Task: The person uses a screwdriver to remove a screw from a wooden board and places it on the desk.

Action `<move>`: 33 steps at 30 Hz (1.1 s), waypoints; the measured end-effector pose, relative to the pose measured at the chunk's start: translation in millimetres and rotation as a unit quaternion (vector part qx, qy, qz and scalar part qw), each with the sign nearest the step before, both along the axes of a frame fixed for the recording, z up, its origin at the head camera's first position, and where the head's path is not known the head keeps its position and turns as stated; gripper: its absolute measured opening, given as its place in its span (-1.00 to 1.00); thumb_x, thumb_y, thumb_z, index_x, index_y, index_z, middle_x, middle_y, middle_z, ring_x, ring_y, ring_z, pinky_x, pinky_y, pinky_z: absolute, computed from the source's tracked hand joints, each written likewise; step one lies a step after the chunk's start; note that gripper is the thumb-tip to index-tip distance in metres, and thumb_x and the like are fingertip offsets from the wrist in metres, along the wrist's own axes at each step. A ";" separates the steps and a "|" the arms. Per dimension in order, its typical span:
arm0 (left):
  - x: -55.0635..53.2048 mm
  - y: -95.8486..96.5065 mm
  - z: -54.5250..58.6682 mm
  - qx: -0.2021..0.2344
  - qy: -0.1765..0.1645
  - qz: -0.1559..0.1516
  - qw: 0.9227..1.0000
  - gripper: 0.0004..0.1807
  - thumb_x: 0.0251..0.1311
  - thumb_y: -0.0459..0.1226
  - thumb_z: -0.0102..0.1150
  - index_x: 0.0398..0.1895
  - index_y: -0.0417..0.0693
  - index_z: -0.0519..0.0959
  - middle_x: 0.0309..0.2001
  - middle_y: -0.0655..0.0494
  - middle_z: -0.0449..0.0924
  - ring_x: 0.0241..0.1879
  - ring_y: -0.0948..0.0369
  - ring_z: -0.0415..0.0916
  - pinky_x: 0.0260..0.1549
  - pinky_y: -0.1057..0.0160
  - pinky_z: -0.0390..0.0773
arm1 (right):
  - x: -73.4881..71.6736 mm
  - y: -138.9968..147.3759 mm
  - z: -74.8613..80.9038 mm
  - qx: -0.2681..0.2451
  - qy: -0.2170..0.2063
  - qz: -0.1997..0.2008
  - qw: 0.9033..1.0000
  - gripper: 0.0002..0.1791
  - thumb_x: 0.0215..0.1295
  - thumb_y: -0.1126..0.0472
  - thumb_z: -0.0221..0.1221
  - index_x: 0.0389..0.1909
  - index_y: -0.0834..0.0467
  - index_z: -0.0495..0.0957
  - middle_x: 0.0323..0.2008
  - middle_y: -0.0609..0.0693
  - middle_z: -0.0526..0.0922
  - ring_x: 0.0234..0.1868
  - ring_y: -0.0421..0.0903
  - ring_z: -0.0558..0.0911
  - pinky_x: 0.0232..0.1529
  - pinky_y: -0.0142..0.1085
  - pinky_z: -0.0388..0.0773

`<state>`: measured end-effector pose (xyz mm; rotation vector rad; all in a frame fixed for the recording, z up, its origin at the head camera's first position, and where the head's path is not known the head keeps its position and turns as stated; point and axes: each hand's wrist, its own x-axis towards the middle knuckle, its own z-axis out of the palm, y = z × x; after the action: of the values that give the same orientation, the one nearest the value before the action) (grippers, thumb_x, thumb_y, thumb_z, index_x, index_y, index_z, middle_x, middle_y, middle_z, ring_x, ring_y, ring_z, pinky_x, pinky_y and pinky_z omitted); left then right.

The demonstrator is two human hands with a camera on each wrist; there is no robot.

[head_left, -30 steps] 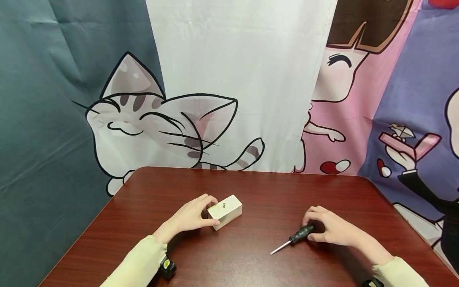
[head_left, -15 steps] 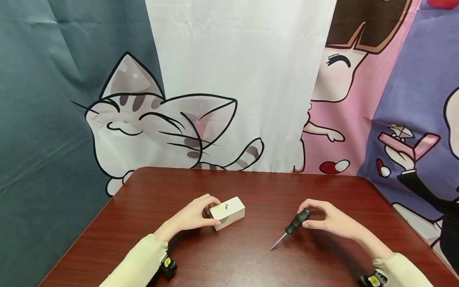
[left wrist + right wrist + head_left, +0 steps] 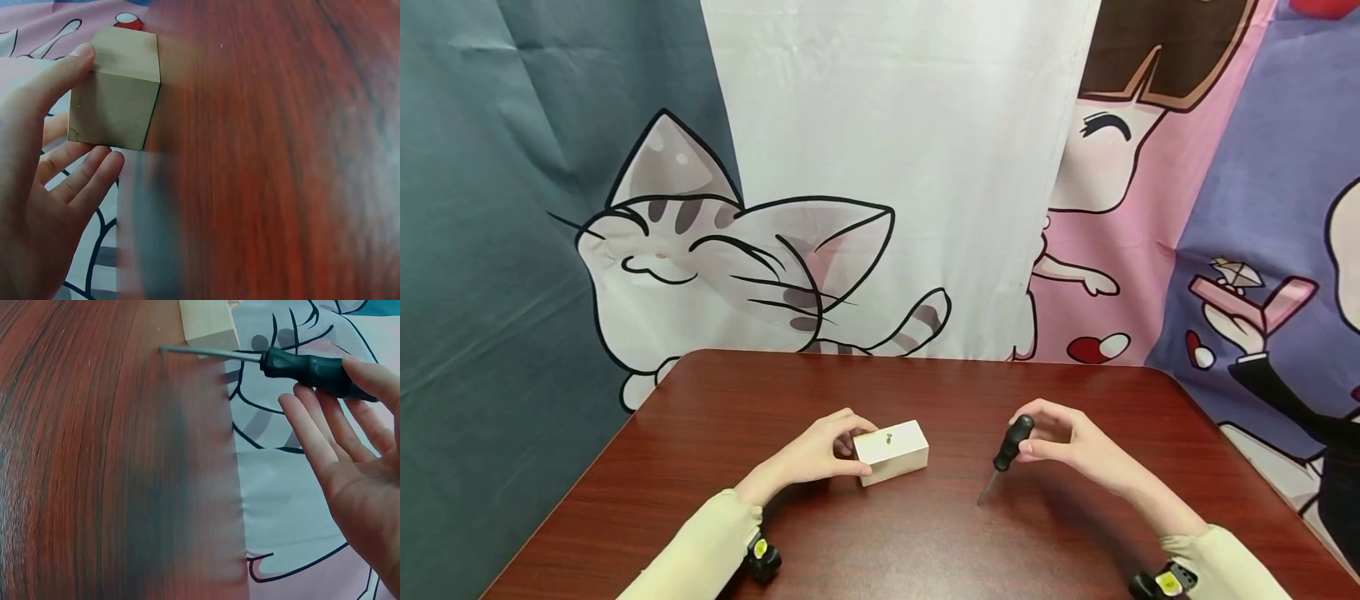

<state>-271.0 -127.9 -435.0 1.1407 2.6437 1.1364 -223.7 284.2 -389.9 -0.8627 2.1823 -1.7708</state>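
Note:
A pale wooden block rests on the table, with a small screw standing up from its top face. My left hand grips the block's left end, thumb on the near side and fingers on the far side. In the left wrist view the thumb lies against the block. To the right of the block, my right hand pinches the black handle of a screwdriver. Its shaft slants down to the left, tip low near the tabletop; whether it touches is unclear. The right wrist view shows the screwdriver between thumb and fingers.
The reddish-brown wooden table extends around both hands. Behind it hangs a cloth backdrop with cartoon figures. Each wrist carries a small black camera, such as the left one.
My right hand has lifted the screwdriver's handle and moved left, so the screwdriver stands steeper. The left hand has shifted the block slightly right and turned it.

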 end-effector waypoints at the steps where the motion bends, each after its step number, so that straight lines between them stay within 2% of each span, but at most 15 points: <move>1: 0.2 1.2 -0.5 0.001 -0.002 -0.001 1.000 -0.46 0.06 -0.06 0.47 0.14 0.16 0.54 -0.14 0.19 0.50 -0.25 0.20 0.52 -0.21 0.31 0.63 | -0.3 -1.0 0.4 -0.007 -0.001 0.000 1.000 -0.66 0.34 0.45 0.13 0.10 0.39 0.36 -0.16 0.04 0.72 -0.11 -0.03 0.76 -0.06 -0.01 0.66; 4: 1.2 4.3 -1.7 0.009 -0.008 -0.005 1.000 -0.46 0.06 -0.08 0.48 0.14 0.16 0.54 -0.13 0.19 0.51 -0.23 0.20 0.53 -0.17 0.31 0.63 | -1.0 -3.6 1.2 -0.017 0.004 -0.013 1.000 -0.67 0.37 0.44 0.11 0.12 0.39 0.37 -0.12 0.05 0.72 -0.11 -0.04 0.77 -0.09 0.05 0.64; 7: 2.0 6.4 -2.9 0.017 -0.009 -0.006 1.000 -0.46 0.05 -0.09 0.48 0.14 0.17 0.55 -0.10 0.19 0.52 -0.20 0.20 0.56 -0.15 0.29 0.64 | 0.0 -6.5 3.2 -0.027 0.008 -0.048 0.998 -0.66 0.39 0.41 0.11 0.14 0.39 0.37 -0.11 0.02 0.72 -0.13 -0.01 0.77 -0.09 0.05 0.64; 12: 3.2 8.2 -6.0 0.037 -0.018 0.001 0.999 -0.46 0.04 -0.08 0.49 0.13 0.16 0.56 -0.08 0.15 0.54 -0.19 0.18 0.58 -0.16 0.25 0.66 | 2.9 -13.9 8.8 -0.067 0.005 -0.116 0.991 -0.66 0.43 0.38 0.08 0.17 0.31 0.41 -0.11 -0.08 0.73 -0.17 -0.06 0.78 -0.08 -0.12 0.68; 15: 4.7 8.3 -6.9 0.054 -0.043 0.012 0.998 -0.46 0.01 -0.09 0.51 0.11 0.15 0.56 -0.05 0.12 0.56 -0.17 0.17 0.58 -0.16 0.22 0.67 | 2.7 -18.8 13.4 -0.116 -0.004 -0.128 0.985 -0.70 0.45 0.39 0.04 0.15 0.19 0.48 -0.07 -0.11 0.74 -0.14 -0.13 0.76 -0.04 -0.19 0.68; 19: 6.7 9.5 -7.4 0.088 -0.084 0.025 0.992 -0.46 -0.02 -0.18 0.53 0.07 0.09 0.55 -0.02 0.07 0.57 -0.12 0.14 0.57 -0.13 0.19 0.69 | 0.3 -25.4 18.2 -0.168 0.003 -0.120 0.979 -0.68 0.45 0.43 0.00 0.12 0.14 0.51 -0.05 -0.10 0.73 -0.11 -0.16 0.75 -0.02 -0.21 0.67; 23: 8.4 13.1 -9.6 0.113 -0.111 0.027 0.987 -0.47 -0.02 -0.25 0.53 0.06 0.03 0.55 0.00 0.00 0.56 -0.05 0.11 0.56 -0.11 0.23 0.69 | -2.0 -32.7 21.4 -0.162 0.025 -0.131 0.978 -0.62 0.43 0.43 0.04 0.24 0.25 0.41 -0.05 -0.09 0.74 -0.14 -0.15 0.76 -0.05 -0.15 0.67; 27: 11.5 17.5 -11.4 0.115 -0.123 0.027 0.985 -0.48 0.00 -0.25 0.52 0.07 0.06 0.56 0.05 0.03 0.56 0.02 0.12 0.55 -0.10 0.31 0.67 | -3.0 -41.6 24.8 -0.139 0.054 -0.143 0.979 -0.50 0.42 0.42 0.07 0.35 0.30 0.29 -0.05 -0.06 0.74 -0.17 -0.11 0.78 -0.09 -0.11 0.67; 33: 16.8 24.6 -13.0 0.112 -0.121 0.026 0.986 -0.47 0.01 -0.21 0.51 0.11 0.11 0.57 0.07 0.05 0.55 0.05 0.11 0.56 -0.09 0.36 0.64 | -1.3 -56.3 31.7 -0.113 0.099 -0.151 0.977 -0.49 0.38 0.40 0.14 0.33 0.23 0.35 -0.08 -0.02 0.74 -0.20 -0.10 0.77 -0.15 -0.16 0.70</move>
<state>-254.2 -103.3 -448.0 0.8992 2.4224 1.5069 -225.0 228.0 -358.2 -0.8204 2.3750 -2.1971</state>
